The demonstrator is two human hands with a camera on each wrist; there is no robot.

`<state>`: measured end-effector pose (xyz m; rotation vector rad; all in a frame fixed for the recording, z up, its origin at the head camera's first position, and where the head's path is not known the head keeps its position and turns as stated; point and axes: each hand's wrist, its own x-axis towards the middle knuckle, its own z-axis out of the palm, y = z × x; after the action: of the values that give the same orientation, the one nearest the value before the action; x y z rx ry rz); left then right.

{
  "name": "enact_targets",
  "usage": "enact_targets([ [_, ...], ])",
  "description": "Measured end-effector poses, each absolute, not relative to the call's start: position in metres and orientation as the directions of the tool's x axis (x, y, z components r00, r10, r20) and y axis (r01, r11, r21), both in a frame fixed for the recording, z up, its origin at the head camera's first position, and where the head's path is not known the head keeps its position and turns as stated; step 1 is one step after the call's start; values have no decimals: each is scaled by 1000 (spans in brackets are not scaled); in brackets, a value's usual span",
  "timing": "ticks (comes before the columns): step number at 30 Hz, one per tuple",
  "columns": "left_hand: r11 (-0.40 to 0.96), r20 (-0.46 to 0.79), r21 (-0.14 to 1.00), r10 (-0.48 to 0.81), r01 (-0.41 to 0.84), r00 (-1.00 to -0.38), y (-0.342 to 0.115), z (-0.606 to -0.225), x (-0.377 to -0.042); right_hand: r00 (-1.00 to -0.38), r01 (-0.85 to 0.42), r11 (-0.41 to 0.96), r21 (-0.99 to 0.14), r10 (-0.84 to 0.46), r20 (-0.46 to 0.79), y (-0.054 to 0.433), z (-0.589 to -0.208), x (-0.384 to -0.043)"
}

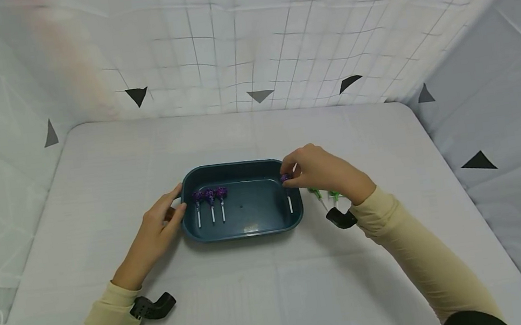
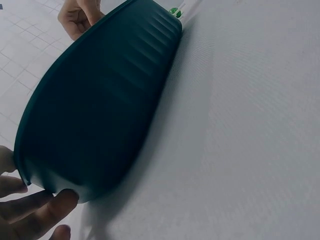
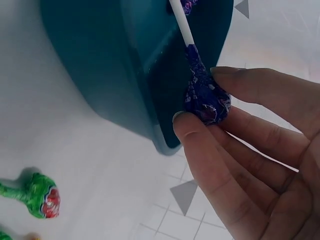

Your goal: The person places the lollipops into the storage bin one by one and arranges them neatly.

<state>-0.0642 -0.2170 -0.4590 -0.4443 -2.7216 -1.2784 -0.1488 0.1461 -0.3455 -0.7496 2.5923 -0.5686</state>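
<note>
A dark teal tray point(image 1: 250, 234) holds three purple-wrapped lollipops point(image 1: 210, 197) side by side at its left, white sticks pointing towards me. My left hand point(image 1: 158, 224) holds the tray's left end, thumb and fingers at the rim; its fingers point(image 2: 37, 215) show against the outer wall in the left wrist view. Over the tray's right end, my right hand point(image 1: 317, 169) pinches another purple lollipop point(image 3: 207, 100) by its wrapped head between thumb and fingers. That lollipop's white stick hangs over the tray floor, pointing towards me.
Green-wrapped lollipops point(image 1: 334, 195) lie on the white table point(image 1: 258, 303) right of the tray, partly under my right wrist; one green lollipop point(image 3: 42, 195) shows red on its wrapper. White sheets with dark and yellow triangles point(image 1: 350, 82) stand behind the table and at its sides.
</note>
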Motion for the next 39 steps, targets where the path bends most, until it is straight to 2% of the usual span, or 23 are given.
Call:
enact_targets([
  [31, 595, 213, 742, 229, 310, -950, -217, -460, -65, -702, -537, 719, -440, -671, -239, 98, -369, -169],
  [39, 603, 216, 736, 221, 307, -951, -217, -461, -65, -701, -533, 724, -438, -668, -251, 90, -373, -170],
])
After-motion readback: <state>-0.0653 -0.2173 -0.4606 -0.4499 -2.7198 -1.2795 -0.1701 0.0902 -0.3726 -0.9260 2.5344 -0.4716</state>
